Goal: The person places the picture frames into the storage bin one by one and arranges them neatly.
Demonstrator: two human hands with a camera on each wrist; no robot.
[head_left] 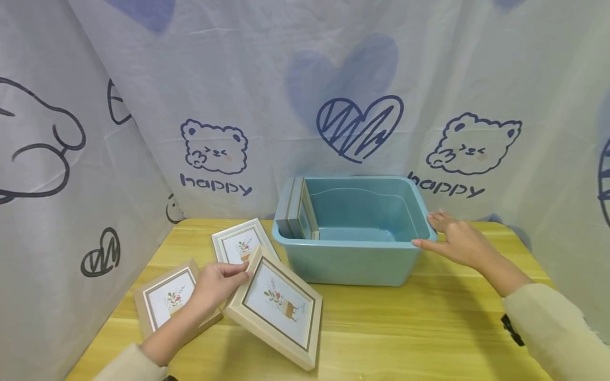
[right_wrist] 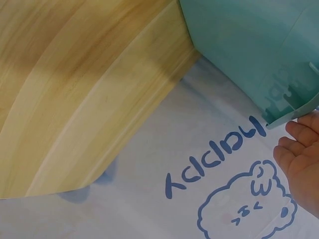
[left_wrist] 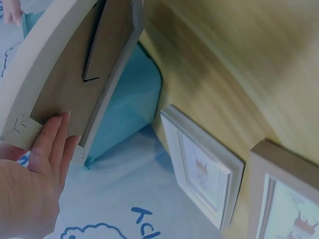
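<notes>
My left hand [head_left: 213, 286] pinches a cream picture frame [head_left: 281, 307] by its upper left corner, and the frame tilts above the table. Its front shows a potted plant print; the brown backing [left_wrist: 75, 74] with a stand faces the left wrist view. A blue plastic bin [head_left: 350, 264] stands behind and to the right of it. At the bin's right front corner, my right hand [head_left: 455, 241] holds the rim, thumb in front and fingers on the side. Several picture frames [head_left: 296, 211] stand upright against the bin's left inner wall.
A white picture frame [head_left: 231, 243] lies left of the bin. Nearer the table's left side lies a tan picture frame [head_left: 157, 299], partly hidden by my left arm. Behind the wooden table [head_left: 405, 333] hangs a printed white cloth [head_left: 267, 132].
</notes>
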